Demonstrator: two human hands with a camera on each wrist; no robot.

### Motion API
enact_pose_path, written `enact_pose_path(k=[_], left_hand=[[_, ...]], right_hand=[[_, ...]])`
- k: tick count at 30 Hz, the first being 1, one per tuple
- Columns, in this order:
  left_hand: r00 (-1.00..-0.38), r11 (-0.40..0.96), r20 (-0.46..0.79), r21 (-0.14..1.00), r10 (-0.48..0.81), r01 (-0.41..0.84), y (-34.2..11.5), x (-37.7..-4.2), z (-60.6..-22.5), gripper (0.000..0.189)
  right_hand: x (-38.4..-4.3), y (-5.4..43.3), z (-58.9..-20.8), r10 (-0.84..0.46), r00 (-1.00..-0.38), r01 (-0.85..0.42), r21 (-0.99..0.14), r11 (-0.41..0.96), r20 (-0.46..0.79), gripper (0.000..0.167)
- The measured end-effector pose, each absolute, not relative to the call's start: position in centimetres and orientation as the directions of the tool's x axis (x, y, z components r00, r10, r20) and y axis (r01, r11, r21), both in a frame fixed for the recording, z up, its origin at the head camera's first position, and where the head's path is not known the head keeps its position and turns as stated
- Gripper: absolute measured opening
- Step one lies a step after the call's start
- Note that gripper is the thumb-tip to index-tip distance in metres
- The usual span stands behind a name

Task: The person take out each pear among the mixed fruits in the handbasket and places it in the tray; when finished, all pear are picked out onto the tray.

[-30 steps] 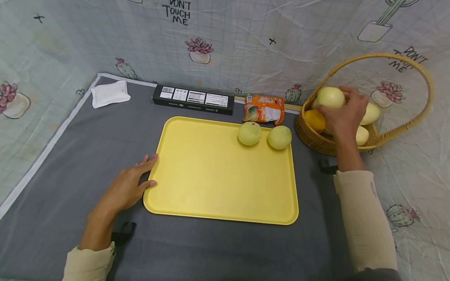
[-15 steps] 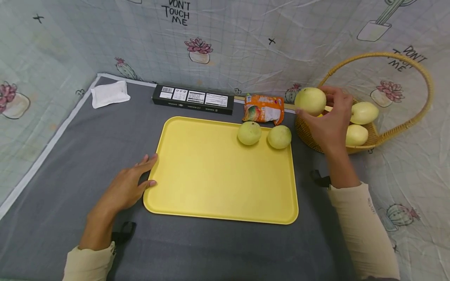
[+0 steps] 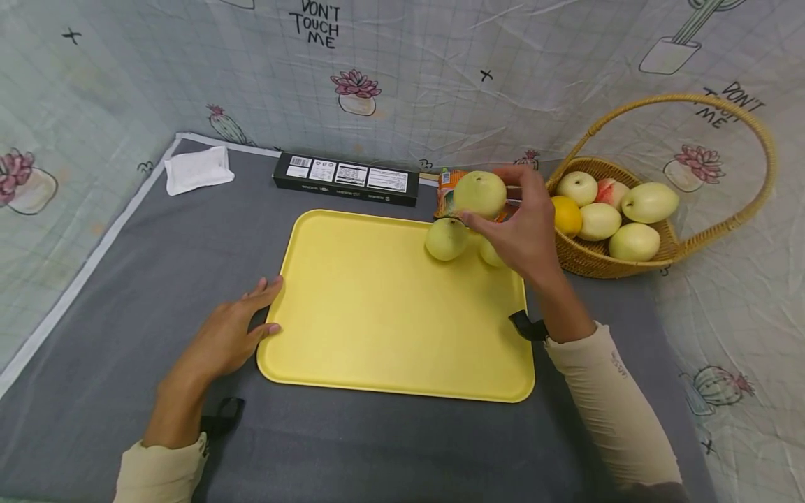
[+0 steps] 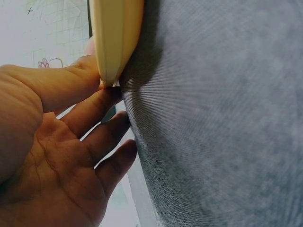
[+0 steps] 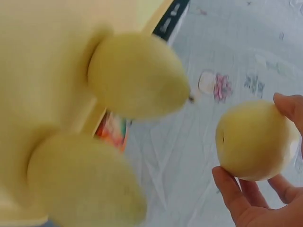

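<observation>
Desk, grey cloth cover; two pale sleeves reaching in over it.

Left hand: fingers apart, fairly straight; thumb and forefinger tips touching the tray's left rim.

Tray, yellow, flat on the desk. Risk: if the left hand presses or tugs unevenly, the tray may shift and start the fruit rolling.

Right-hand pear on tray, partly hidden by the right hand in the head view; left-hand pear on tray, stem showing in the right wrist view. Both near the far right corner.

Right hand: clamped, thumb and fingertips, on the held pear, which hangs raised by the tray's far rim. Risk: smooth round skin under fingertips could slip; lowered here, it may strike the loose pears or catch the rim and roll off, there being little spare room in that corner.

Basket, wicker, tall handle, right of the tray: one orange, four pale fruits, one red-flushed fruit.

Orange packet, beyond the rim, mostly behind the held pear; could be squashed if the pear drops long.

Black box, labelled; white pouch, far left.

Printed cloth, backdrop.
</observation>
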State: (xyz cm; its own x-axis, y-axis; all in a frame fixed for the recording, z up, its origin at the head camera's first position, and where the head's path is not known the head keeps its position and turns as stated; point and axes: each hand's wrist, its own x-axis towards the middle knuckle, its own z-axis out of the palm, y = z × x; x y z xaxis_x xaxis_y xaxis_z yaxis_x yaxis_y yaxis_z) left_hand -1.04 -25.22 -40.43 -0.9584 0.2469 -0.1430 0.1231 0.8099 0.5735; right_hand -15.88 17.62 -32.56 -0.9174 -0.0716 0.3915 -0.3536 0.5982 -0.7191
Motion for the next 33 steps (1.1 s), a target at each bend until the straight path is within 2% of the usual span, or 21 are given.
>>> enact_pose_path(k=[16, 33], left_hand=[[-0.959, 0.801, -0.136, 0.586, 0.247, 0.124, -25.3, -0.9, -40.4, 0.081], [-0.959, 0.801, -0.14, 0.587, 0.245, 0.118, -25.2, -1.0, -40.4, 0.082]], right_hand=[[-16.2, 10.7, -34.9, -0.272, -0.923, -0.38, -0.75, 0.542, 0.271, 0.068], [-17.4, 6.4, -37.1, -0.433, -0.899, -0.38, -0.597, 0.707, 0.059, 0.062]])
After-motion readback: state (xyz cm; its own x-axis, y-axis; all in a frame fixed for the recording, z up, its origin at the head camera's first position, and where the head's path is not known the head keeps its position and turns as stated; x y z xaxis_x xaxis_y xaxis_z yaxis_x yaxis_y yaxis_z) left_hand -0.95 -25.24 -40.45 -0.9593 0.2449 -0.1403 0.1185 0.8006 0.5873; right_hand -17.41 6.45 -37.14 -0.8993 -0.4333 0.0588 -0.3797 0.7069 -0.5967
